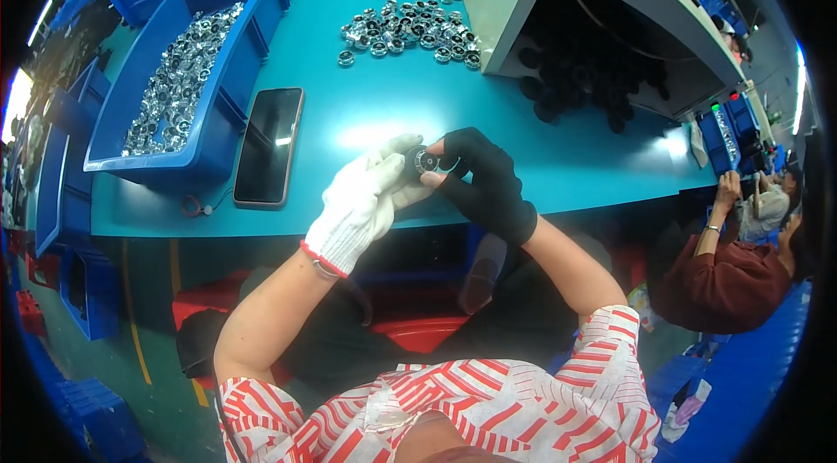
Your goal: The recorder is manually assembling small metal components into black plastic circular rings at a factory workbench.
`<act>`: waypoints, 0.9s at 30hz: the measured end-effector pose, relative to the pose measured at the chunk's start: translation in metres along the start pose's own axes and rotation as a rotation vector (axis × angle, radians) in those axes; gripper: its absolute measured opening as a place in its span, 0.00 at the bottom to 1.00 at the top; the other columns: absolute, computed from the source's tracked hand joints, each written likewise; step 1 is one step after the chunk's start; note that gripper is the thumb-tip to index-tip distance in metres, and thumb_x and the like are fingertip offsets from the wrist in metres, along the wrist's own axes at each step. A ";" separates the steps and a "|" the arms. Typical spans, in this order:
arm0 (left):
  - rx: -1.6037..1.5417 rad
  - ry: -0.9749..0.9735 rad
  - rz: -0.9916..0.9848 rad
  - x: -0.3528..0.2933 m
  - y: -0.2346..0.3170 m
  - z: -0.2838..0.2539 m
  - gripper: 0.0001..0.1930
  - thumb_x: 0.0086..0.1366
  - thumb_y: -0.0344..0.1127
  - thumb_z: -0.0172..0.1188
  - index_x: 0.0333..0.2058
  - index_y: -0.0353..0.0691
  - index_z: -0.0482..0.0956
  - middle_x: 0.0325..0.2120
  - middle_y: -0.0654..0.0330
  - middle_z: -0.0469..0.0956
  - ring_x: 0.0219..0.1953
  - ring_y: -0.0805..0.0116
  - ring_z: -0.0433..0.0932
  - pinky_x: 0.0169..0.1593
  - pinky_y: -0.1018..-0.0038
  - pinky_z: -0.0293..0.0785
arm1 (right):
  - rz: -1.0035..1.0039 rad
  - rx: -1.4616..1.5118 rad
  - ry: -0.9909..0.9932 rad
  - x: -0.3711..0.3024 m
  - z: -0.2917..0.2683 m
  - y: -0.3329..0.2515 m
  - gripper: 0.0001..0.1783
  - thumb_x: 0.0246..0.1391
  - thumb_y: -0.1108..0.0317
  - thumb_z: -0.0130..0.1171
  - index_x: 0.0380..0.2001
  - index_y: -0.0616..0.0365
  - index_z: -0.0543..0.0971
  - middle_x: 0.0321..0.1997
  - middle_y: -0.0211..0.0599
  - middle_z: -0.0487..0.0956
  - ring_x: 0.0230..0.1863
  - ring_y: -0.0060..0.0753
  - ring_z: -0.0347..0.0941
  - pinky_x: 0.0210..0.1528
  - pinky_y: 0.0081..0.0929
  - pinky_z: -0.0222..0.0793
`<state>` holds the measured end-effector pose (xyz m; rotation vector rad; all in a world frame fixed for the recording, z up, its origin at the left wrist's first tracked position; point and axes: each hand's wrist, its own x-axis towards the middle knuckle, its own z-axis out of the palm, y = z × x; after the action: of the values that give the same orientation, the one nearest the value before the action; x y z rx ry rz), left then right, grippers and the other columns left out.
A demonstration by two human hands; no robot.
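Note:
Between my two hands, just above the near edge of the teal table (349,97), is a small round black knob-like part (426,162) with a marked face and a shiny rim. My left hand (370,188), in a white knit glove with a red cuff, grips it from the left. From the right, the bare fingertips of my right hand (484,180) pinch its edge; that hand wears a black fingerless glove. A loose pile of small shiny silver-and-black round parts (405,31) lies on the table beyond my hands.
A blue bin (222,97) of similar silver parts stands at the left, beside a dark phone (268,149). At the right, an open-fronted cream box (497,5) holds black round parts (584,84). Another person (728,275) sits farther right.

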<state>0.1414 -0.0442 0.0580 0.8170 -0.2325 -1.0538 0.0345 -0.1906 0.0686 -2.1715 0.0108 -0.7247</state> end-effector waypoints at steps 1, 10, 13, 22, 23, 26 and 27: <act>0.010 0.001 0.013 0.000 0.000 0.000 0.18 0.68 0.34 0.48 0.53 0.30 0.67 0.46 0.50 0.71 0.45 0.60 0.75 0.53 0.61 0.75 | 0.000 0.000 -0.001 0.000 0.000 0.000 0.17 0.43 0.71 0.68 0.38 0.56 0.76 0.37 0.35 0.77 0.31 0.28 0.78 0.32 0.22 0.73; 0.032 -0.002 0.005 0.000 -0.001 -0.002 0.21 0.67 0.37 0.51 0.54 0.29 0.66 0.48 0.49 0.69 0.46 0.59 0.75 0.51 0.61 0.76 | -0.015 0.018 -0.005 0.001 0.000 -0.001 0.16 0.42 0.72 0.68 0.37 0.53 0.76 0.36 0.32 0.77 0.30 0.28 0.77 0.32 0.22 0.72; 0.057 -0.011 -0.036 -0.002 0.003 0.004 0.23 0.63 0.35 0.56 0.54 0.29 0.65 0.48 0.50 0.70 0.46 0.62 0.75 0.50 0.65 0.76 | -0.011 0.029 -0.045 0.001 -0.002 -0.002 0.17 0.40 0.79 0.67 0.36 0.59 0.77 0.34 0.32 0.75 0.29 0.22 0.72 0.30 0.19 0.69; 0.329 0.034 0.124 -0.007 0.002 0.016 0.30 0.57 0.23 0.59 0.57 0.25 0.59 0.44 0.50 0.71 0.44 0.65 0.75 0.48 0.73 0.75 | 0.041 -0.058 0.021 -0.004 0.003 -0.002 0.27 0.40 0.71 0.68 0.46 0.51 0.72 0.43 0.34 0.73 0.33 0.33 0.76 0.34 0.26 0.73; 0.413 0.038 0.162 -0.008 0.001 0.016 0.31 0.57 0.23 0.59 0.58 0.24 0.58 0.44 0.49 0.72 0.44 0.65 0.75 0.48 0.73 0.74 | 0.010 -0.083 -0.009 -0.006 0.004 0.003 0.26 0.40 0.71 0.67 0.46 0.51 0.72 0.44 0.35 0.72 0.34 0.34 0.76 0.34 0.27 0.73; 0.457 0.049 0.182 -0.012 0.000 0.020 0.29 0.55 0.21 0.59 0.56 0.27 0.62 0.46 0.52 0.71 0.45 0.68 0.73 0.51 0.74 0.71 | -0.011 -0.110 -0.012 -0.005 0.006 0.003 0.25 0.39 0.76 0.64 0.44 0.53 0.72 0.43 0.37 0.73 0.35 0.35 0.75 0.34 0.26 0.73; 0.456 0.049 0.182 -0.012 -0.001 0.020 0.29 0.55 0.21 0.59 0.56 0.27 0.62 0.46 0.52 0.71 0.45 0.68 0.73 0.51 0.74 0.71 | -0.002 -0.113 0.014 -0.005 0.006 0.000 0.25 0.37 0.81 0.62 0.43 0.56 0.73 0.40 0.38 0.75 0.35 0.34 0.75 0.34 0.25 0.72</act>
<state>0.1241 -0.0437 0.0736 1.2054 -0.5072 -0.8169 0.0336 -0.1850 0.0633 -2.2745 0.0577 -0.7564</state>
